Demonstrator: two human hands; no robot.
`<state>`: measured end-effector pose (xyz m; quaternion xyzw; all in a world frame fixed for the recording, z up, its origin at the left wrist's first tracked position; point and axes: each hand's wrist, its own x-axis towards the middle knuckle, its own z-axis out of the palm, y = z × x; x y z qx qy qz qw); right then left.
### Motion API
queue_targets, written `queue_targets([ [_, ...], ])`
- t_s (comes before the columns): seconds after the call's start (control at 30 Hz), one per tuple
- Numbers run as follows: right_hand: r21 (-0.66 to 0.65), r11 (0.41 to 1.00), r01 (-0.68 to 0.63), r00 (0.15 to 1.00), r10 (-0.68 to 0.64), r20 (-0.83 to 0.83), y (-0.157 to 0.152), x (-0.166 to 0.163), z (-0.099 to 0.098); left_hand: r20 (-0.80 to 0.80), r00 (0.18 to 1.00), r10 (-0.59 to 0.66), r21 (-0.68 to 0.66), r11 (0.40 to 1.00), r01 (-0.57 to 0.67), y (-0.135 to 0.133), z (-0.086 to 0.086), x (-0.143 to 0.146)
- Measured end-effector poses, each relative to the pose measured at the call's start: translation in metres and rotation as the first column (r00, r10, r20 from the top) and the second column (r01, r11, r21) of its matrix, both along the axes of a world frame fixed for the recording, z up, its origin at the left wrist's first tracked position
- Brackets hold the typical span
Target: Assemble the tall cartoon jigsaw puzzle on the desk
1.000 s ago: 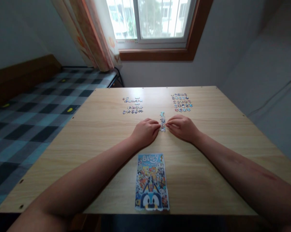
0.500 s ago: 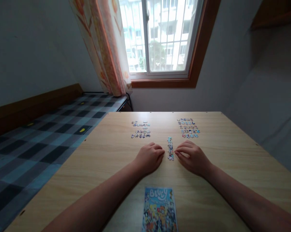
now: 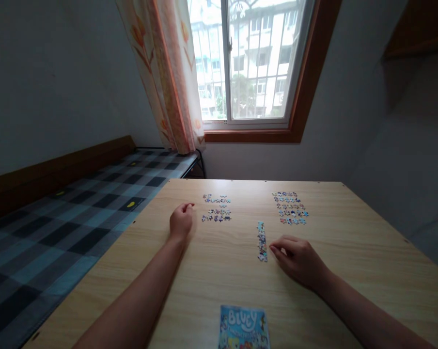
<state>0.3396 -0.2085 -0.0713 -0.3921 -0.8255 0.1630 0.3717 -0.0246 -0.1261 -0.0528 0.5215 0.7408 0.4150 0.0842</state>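
Observation:
A narrow upright strip of joined jigsaw pieces (image 3: 262, 242) lies on the wooden table (image 3: 219, 271). Just to its right rests my right hand (image 3: 299, 257), thumb and forefinger brought together near the strip; whether a piece is between them is too small to see. My left hand (image 3: 180, 220) is beside the left group of loose jigsaw pieces (image 3: 217, 214), on their left side. Its fingers are curled closed, and anything inside is hidden. More jigsaw pieces (image 3: 290, 207) lie in rows at the back right.
A blue picture sheet marked "Bluey" (image 3: 243, 327) lies at the near edge of view. To the left is a bed with a checked cover (image 3: 95, 194). Beyond the table are a curtain (image 3: 168, 77) and a barred window (image 3: 258, 63).
My left hand has moved from beside the strip, left and away from me, to the left group of pieces. My right hand stays by the strip. The view has tilted up slightly.

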Motion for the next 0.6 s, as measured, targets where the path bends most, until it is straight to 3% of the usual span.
queue_targets([
  [0.1,-0.008,1.0,0.014,1.0,-0.014,0.006,0.001,0.0,-0.002,-0.029,0.998,0.059,-0.091,0.994,-0.062,0.009,-0.004,-0.016],
  [0.27,-0.03,0.999,0.02,1.0,-0.02,-0.002,0.002,0.001,-0.003,-0.319,0.947,-0.016,-0.267,0.961,-0.074,0.021,-0.013,-0.013],
  [0.6,-0.065,0.997,0.039,0.999,-0.04,-0.01,0.003,0.001,-0.001,-0.419,0.903,-0.091,-0.458,0.88,-0.124,0.054,-0.011,-0.02],
])
